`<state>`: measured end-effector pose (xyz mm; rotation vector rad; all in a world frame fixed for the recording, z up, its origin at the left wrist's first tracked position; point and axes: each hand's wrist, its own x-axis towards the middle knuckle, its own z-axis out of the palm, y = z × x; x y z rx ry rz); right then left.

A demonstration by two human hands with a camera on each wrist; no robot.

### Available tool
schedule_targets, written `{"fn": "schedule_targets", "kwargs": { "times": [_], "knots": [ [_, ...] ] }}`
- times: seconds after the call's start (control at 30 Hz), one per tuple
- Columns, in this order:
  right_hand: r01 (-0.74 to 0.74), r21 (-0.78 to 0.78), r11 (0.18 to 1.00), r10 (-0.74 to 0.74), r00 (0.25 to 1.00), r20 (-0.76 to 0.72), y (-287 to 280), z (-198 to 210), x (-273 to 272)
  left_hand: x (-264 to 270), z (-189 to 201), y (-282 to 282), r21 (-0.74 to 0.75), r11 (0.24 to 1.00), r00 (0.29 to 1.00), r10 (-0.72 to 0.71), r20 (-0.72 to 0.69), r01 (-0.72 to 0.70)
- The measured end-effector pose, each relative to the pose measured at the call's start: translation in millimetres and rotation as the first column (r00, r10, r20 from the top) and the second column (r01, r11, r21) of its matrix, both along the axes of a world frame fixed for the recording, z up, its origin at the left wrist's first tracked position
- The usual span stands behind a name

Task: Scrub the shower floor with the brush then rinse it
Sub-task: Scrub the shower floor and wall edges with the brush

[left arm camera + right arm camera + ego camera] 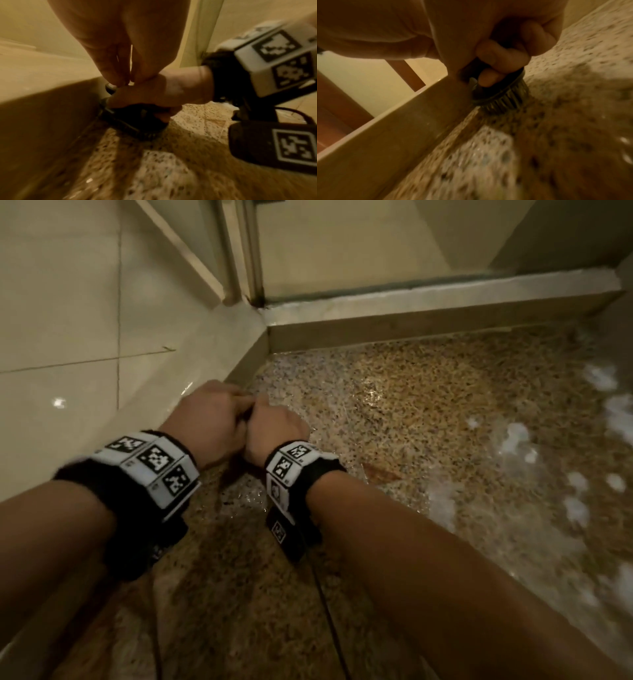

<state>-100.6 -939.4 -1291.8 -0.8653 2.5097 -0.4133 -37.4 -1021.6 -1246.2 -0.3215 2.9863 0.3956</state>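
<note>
shower floor point(404, 419): speckled stone-look surface, wet and shiny, so I'd guess pretty slick underfoot and under the bristles. Hard and stiff, it can take real pressure. White foam point(517, 436) sits in patches off to the right side, well apart from the hands.

curb point(219, 337): pale raised edge running along the left of the floor. The scrubbing is happening right in the seam where it meets the floor.

left hand point(209, 419): lies on top of the right one, fingers bent down over it. Looks like it's adding push, not holding the brush itself, though I can't fully tell where its fingertips end up.

right hand point(274, 429): fingers wrapped tight round the brush, a full closed grab.

brush point(498, 93): small, round, dark, with short bristles pressed onto the floor just beside the curb. Probably light, with a hard body and bristles that flex a bit. Best taken by the top, palm over it, which is how it's held. Wet plastic could slip, so two hands makes sense.

head view: shows the whole corner, the foam and both wrists, but the brush is totally hidden under the hands.

left wrist view: shows the stacked hands from the side and a dark blurry brush under them.

right wrist view: the only one with clear bristles and curled fingers point(503, 54) on the brush body.
</note>
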Motion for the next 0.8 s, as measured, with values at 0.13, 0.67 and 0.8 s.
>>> {"fn": "schedule_targets", "kwargs": {
  "times": [0.13,0.67,0.8],
  "knots": [
    [0.079,-0.044,0.996,-0.077,0.997,0.028,-0.8,-2.7,-33.0,-45.4,-2.3,1.2,-0.094,0.995,0.993,-0.027,0.115,0.038],
    [0.817,-0.086,0.571,-0.812,0.577,0.088,190.0,-1.6,-199.1,-157.2,2.4,73.4,0.068,0.985,0.983,-0.163,0.079,0.158],
    [0.663,-0.092,0.743,-0.666,0.746,0.007,167.7,15.4,-153.4,-128.7,5.4,51.7,0.088,0.992,0.993,-0.094,0.065,0.089]
  ]
}}
